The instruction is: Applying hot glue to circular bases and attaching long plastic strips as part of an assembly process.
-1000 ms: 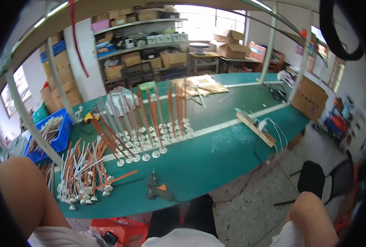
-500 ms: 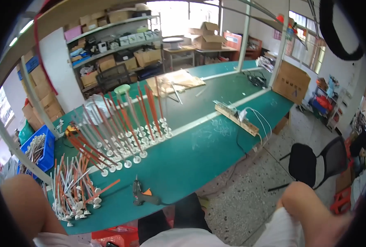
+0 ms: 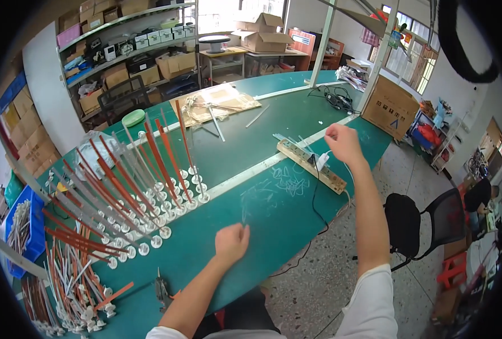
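Right hand (image 3: 343,143) pinches a white plug (image 3: 323,161) above the power strip (image 3: 311,166); left hand (image 3: 232,242) rests loosely curled, empty, on green table (image 3: 273,220).

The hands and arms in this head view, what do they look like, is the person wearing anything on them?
Both hands are bare: no gloves, rings or watch show on the left hand or the right hand. The forearms are bare too, uncovered up to short white sleeves at the lower edge of the picture. No cables or markings show on either arm.
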The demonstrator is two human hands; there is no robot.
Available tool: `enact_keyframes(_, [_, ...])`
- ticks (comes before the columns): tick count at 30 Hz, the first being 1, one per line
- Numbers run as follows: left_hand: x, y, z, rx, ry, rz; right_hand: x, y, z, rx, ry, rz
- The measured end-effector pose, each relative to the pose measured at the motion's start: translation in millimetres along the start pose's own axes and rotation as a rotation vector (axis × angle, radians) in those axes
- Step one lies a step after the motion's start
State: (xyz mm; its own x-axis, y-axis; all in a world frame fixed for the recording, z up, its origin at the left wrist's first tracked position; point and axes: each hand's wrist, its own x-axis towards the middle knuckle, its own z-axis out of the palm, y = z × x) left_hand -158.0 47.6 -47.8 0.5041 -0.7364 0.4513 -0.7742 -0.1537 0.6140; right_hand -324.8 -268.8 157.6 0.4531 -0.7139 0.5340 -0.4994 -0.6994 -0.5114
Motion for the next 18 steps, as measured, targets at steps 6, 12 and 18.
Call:
enact_keyframes(6, [5.5,2.8,8.0,0.147,-0.156,0.169,66.4,99.6,126.5,-0.491,-0.29,0.028])
enact_keyframes(12, [15.3,8.8,6.8,0.214,-0.294,0.112,82.7,173.3,187.7,-0.645,-0.425,0.265])
enact_keyframes(18, [15.7,1.4,5.7,0.221,-0.269,0.104,86.2,137.1,178.4,-0.634,-0.527,0.434])
